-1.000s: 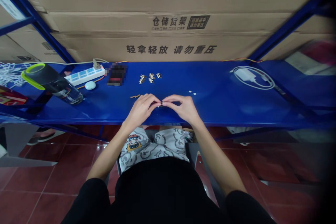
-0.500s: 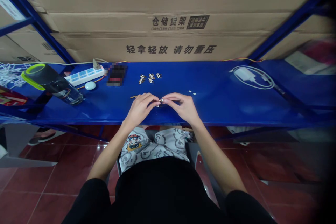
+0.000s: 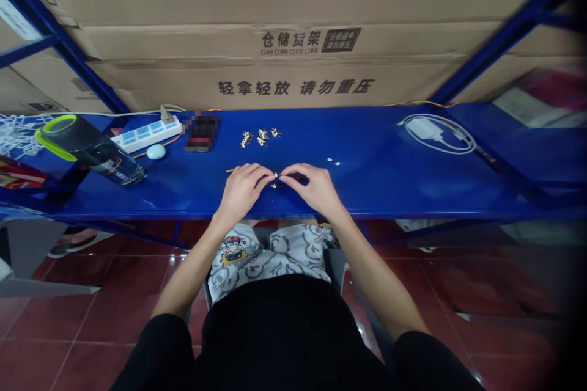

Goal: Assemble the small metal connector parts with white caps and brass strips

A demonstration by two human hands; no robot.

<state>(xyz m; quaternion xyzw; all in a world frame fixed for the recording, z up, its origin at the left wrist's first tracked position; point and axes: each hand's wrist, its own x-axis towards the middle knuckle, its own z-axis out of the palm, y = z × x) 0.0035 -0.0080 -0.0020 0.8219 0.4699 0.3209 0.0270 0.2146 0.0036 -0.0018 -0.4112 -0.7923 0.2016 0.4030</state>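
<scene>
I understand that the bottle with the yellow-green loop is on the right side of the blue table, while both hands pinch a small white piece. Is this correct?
The side is wrong: the head view shows the bottle on the left side of the blue table, while the left hand and right hand pinch a small white piece.

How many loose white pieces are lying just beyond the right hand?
2: the left piece, and the right piece beside it, slightly nearer. The right hand may hide others.

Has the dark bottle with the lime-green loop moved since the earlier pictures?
No; the dark bottle keeps its place beside the white rectangular power strip.
</scene>
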